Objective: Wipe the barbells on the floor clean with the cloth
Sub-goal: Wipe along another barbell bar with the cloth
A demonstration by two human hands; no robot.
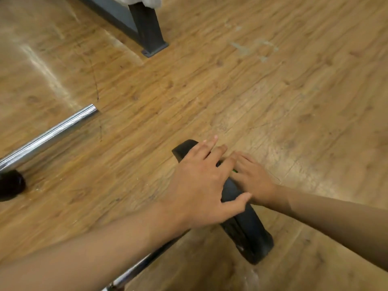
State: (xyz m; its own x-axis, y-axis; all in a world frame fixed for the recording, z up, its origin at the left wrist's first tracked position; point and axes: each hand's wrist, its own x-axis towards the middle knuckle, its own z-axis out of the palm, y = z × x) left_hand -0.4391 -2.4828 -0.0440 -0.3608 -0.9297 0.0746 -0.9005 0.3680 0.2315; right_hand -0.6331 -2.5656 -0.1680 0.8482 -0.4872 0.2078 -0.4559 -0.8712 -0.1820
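1. I am looking at the near barbell's black plate [247, 234], which is standing on edge on the wooden floor [273, 91], low and right of centre. Its rim is running from upper left to lower right.
2. The left hand [201, 185] is lying over the top of that rim. Its fingers are spread and fairly straight, reaching across to the far side, and the thumb is stretching out over the rim.
3. The right hand [252, 179] is resting flat against the plate's far side, just beside the left hand. Its fingers are straight and close together, with the tips meeting the left fingers.
4. A small green speck [234, 170] is showing between the two hands, and I cannot tell what it is.
5. This barbell's chrome bar [134, 271] is running from the plate down to the bottom edge, passing under the left forearm.
6. Another barbell is lying at the left, well apart. Its chrome sleeve [48, 133] is pointing up and right, and its second plate [10, 184] is sitting at the frame's edge.
7. A dark steel leg [147, 28] is standing on the floor at the top.
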